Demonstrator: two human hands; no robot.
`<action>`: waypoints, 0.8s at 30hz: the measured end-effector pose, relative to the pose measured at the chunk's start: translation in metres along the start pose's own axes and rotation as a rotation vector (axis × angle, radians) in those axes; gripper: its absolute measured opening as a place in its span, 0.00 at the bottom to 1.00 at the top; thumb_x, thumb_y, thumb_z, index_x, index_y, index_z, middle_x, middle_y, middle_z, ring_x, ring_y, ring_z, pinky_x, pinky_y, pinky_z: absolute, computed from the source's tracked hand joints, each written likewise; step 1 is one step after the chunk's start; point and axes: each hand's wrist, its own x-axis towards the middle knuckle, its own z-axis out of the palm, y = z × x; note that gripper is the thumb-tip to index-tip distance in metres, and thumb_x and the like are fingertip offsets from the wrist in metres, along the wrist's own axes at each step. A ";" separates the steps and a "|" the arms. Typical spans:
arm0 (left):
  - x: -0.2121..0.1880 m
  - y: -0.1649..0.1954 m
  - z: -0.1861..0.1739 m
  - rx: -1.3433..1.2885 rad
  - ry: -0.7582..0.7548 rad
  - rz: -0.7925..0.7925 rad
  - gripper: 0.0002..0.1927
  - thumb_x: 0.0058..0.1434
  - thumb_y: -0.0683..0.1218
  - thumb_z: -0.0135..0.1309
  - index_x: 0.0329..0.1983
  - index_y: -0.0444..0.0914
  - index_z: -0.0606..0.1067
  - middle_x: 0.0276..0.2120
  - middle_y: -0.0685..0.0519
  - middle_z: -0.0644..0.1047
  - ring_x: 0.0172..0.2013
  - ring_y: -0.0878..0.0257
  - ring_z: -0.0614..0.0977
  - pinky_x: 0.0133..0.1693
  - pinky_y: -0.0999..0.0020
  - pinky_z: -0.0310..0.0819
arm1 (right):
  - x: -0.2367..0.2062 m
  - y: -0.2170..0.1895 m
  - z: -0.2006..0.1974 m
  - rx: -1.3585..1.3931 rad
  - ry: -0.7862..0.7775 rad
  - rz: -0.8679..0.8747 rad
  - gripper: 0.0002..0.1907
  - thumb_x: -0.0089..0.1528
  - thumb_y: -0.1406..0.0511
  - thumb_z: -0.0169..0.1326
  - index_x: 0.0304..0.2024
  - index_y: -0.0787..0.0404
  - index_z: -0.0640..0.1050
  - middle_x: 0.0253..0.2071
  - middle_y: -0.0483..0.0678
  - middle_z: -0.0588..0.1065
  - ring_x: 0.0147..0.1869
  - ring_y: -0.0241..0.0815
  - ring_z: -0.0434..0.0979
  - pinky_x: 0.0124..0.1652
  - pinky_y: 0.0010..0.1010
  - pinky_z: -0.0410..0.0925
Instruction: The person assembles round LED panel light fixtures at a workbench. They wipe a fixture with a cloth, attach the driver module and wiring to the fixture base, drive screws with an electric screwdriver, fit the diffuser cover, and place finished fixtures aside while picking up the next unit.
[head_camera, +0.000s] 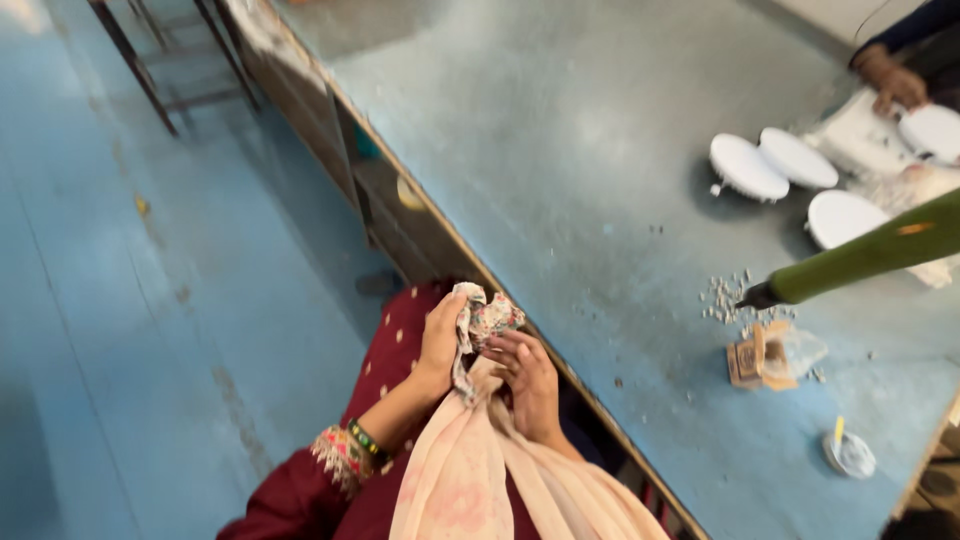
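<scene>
The left hand closes around a bunched patterned cloth, held over the lap just off the edge of the grey worktable; the right hand curls against it from beside, fingers pinching the folds above a pale scarf. The step looks like gathering or wringing the cloth, calling for a firm two-handed grip. Farther right lie small scattered bits, a green powered tool, white round discs, and another person's hand.

Blue floor, long grey-blue worktable with wooden edge, dark metal frame legs beyond.
</scene>
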 end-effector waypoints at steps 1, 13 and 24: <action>0.008 0.009 0.001 0.080 -0.031 0.058 0.15 0.71 0.48 0.48 0.48 0.32 0.77 0.39 0.52 0.80 0.38 0.65 0.79 0.41 0.70 0.74 | 0.009 0.001 0.003 -0.095 0.132 -0.029 0.28 0.72 0.58 0.44 0.69 0.68 0.63 0.69 0.67 0.64 0.71 0.58 0.65 0.61 0.45 0.61; 0.013 -0.031 0.032 0.840 -0.711 0.268 0.55 0.66 0.74 0.34 0.80 0.31 0.39 0.79 0.36 0.43 0.78 0.44 0.43 0.73 0.54 0.35 | 0.095 -0.020 0.008 0.111 0.501 -0.084 0.33 0.70 0.44 0.38 0.66 0.57 0.68 0.59 0.55 0.74 0.51 0.47 0.74 0.47 0.39 0.70; 0.046 0.023 0.027 0.026 -0.686 0.130 0.56 0.66 0.75 0.46 0.78 0.29 0.48 0.77 0.37 0.53 0.75 0.43 0.56 0.75 0.52 0.47 | 0.103 -0.037 0.006 0.301 0.474 -0.047 0.35 0.68 0.42 0.35 0.62 0.60 0.70 0.56 0.53 0.76 0.57 0.49 0.79 0.55 0.42 0.73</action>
